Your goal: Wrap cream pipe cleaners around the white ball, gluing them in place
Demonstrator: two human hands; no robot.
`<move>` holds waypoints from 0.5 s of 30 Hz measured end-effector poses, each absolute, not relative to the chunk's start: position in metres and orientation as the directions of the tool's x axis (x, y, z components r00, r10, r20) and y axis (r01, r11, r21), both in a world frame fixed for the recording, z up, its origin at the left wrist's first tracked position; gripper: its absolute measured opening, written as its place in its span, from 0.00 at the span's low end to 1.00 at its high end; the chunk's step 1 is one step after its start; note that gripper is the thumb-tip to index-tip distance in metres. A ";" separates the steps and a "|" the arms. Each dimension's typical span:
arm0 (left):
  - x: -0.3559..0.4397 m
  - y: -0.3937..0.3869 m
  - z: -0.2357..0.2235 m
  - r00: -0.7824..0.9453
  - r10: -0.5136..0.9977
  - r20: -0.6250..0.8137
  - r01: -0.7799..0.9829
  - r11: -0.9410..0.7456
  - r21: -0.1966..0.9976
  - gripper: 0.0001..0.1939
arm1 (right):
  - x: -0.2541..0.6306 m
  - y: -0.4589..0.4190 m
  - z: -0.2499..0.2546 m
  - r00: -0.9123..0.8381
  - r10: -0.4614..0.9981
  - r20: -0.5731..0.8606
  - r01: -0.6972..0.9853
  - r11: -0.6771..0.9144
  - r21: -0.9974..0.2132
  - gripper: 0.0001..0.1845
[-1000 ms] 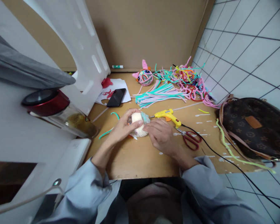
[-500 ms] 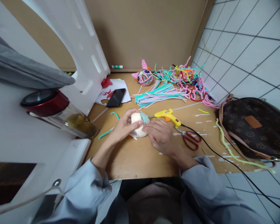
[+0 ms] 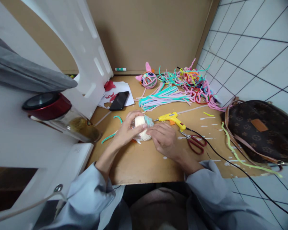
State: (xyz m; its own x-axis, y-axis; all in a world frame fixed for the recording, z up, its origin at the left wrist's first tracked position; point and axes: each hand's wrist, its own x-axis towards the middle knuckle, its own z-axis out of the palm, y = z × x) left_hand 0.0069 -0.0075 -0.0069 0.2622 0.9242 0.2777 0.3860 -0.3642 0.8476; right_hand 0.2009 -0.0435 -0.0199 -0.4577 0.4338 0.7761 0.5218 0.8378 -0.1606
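Observation:
My left hand (image 3: 126,131) is wrapped round a small ball (image 3: 141,125) wound in cream and teal pipe cleaner, held just above the wooden desk (image 3: 144,159). My right hand (image 3: 166,139) presses its fingers against the ball's right side. A yellow glue gun (image 3: 171,118) lies right behind my right hand. Red-handled scissors (image 3: 195,142) rest to its right. A loose teal pipe cleaner (image 3: 110,134) lies by my left wrist.
A finished pink and teal ball figure (image 3: 148,78) and heaps of coloured pipe cleaners (image 3: 180,88) fill the back. A black phone (image 3: 119,100) lies on paper at the left. A brown patterned handbag (image 3: 261,131) sits right. A glass jar with red lid (image 3: 60,116) lies on the white shelf.
My fingers have shifted slightly on the ball; it stays in the same spot between both hands. Nothing else on the desk has moved.

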 end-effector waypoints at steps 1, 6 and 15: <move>0.006 -0.007 -0.007 0.279 0.910 0.307 0.414 -0.402 0.817 0.21 | 0.201 -0.043 -0.020 -0.454 0.429 0.781 0.522 0.838 -0.157 0.13; 0.003 -0.007 -0.004 0.340 0.841 0.420 0.511 -0.540 0.669 0.18 | 0.200 -0.042 -0.020 -0.431 0.423 0.797 0.528 0.834 -0.157 0.13; 0.003 -0.011 -0.005 0.324 0.844 0.429 0.488 -0.537 0.688 0.19 | 0.200 -0.043 -0.021 -0.438 0.438 0.785 0.526 0.833 -0.171 0.13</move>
State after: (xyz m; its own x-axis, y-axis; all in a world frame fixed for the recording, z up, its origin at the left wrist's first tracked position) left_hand 0.0035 -0.0108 -0.0047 0.3236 0.8435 0.4286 0.4883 -0.5369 0.6879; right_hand 0.2000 -0.0431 -0.0206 -0.4377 0.4377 0.7854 0.5261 0.8330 -0.1710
